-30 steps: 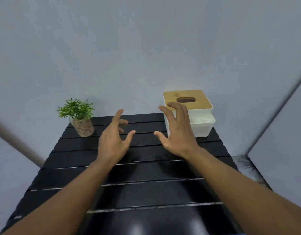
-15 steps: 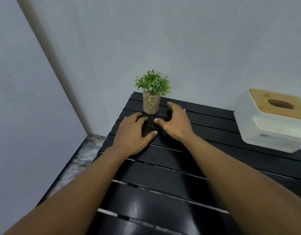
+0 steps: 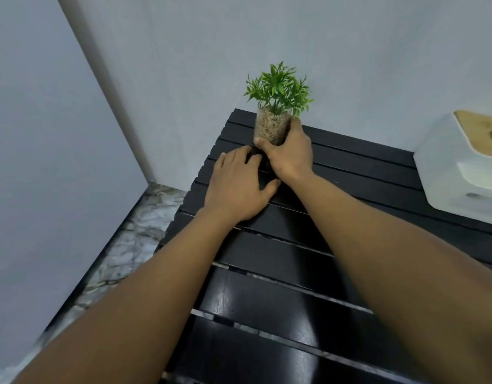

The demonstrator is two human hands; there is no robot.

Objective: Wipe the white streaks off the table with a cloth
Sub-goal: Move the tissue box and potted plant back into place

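Note:
A black slatted table (image 3: 267, 253) fills the lower middle, with pale streaks along its slat edges. At its far left corner stands a small green plant in a clear glass of pebbles (image 3: 271, 128). My right hand (image 3: 290, 155) grips the glass from the right side, thumb across its base. My left hand (image 3: 239, 187) rests flat on the slats just in front of the plant, fingers relaxed, holding nothing. No cloth is in view.
A white tissue box with a wooden lid (image 3: 466, 167) sits at the table's far right. Grey walls close in behind and on the left. Marbled floor (image 3: 134, 245) shows beside the table's left edge.
My view has swung left toward the plant. Both hands came down from the air; the left settled on the table and the right closed around the plant's glass.

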